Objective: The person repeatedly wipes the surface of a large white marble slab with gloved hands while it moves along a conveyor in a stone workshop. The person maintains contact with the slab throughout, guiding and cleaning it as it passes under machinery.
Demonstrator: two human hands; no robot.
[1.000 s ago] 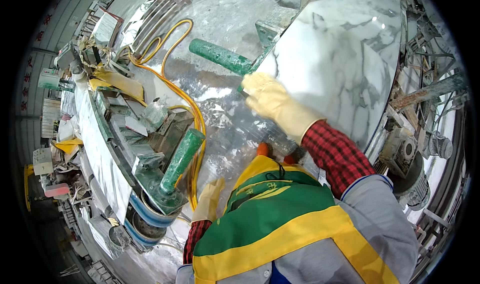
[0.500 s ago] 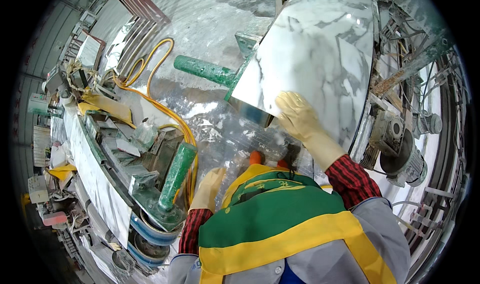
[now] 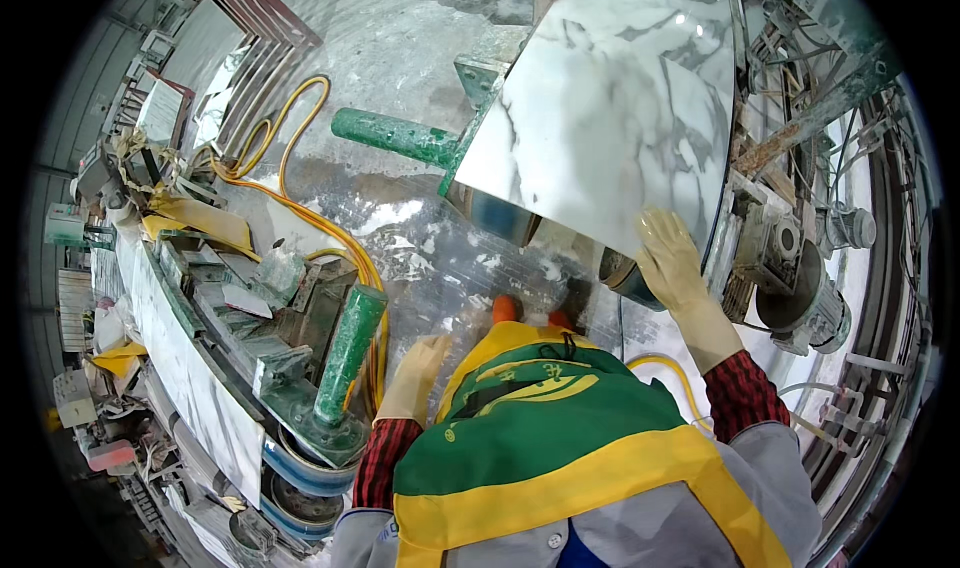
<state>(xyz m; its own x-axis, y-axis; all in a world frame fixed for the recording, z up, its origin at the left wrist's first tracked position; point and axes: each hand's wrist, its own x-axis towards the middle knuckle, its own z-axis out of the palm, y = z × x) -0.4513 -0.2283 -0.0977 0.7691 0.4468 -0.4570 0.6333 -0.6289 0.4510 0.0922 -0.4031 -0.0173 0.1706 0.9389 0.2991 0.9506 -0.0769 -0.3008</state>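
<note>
A white marble slab (image 3: 600, 118) with grey veins lies on rollers ahead of me, its polished top reflecting light. My right hand (image 3: 676, 268), in a cream rubber glove, rests at the slab's near edge, fingers stretched out over the surface. Below that edge a dark roller end (image 3: 630, 278) shows. My left hand (image 3: 418, 373), gloved the same way, is low beside my green and yellow apron (image 3: 530, 418). Its fingers look curled in, and I see nothing in them. It is nearest to an upright green post (image 3: 350, 353).
A green horizontal bar (image 3: 395, 138) sticks out left from the slab's support. Yellow hoses (image 3: 345, 243) run across the wet floor. At left stands another conveyor with a long marble piece (image 3: 190, 353). Motors (image 3: 805, 303) and machinery line the right. A metal rack (image 3: 255, 48) stands far left.
My right hand has slid rightward and slightly nearer along the slab, to its near edge. More of the roller beneath shows. My left hand has barely moved.
</note>
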